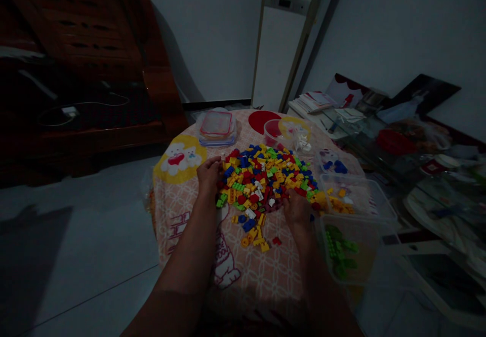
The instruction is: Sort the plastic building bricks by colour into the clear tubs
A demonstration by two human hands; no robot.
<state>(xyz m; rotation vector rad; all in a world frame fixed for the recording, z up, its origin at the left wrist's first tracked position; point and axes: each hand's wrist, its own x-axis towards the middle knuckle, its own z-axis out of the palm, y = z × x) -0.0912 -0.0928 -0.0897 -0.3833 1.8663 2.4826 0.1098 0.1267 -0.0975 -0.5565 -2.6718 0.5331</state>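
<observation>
A large heap of toy bricks [261, 177] in yellow, red, blue, green and white lies on the round table. My left hand [208, 172] is at the heap's left edge, with its fingers curled in against the bricks; what they hold, if anything, is hidden. At the near right side of the heap is my right hand [296, 209], its fingers drawn together among red bricks. I cannot make out what is between them. Several loose bricks, among them yellow pieces [258, 238] and a red brick [277, 240], lie on the cloth between my forearms.
To the right stand clear plastic containers: one with green bricks [339, 253], one with yellow bricks [337, 202], one with blue bricks [334, 166]. Stacked lidded boxes [217, 126] and a round clear tub [274, 133] sit at the back. A cluttered glass table [364, 142] adjoins on the right.
</observation>
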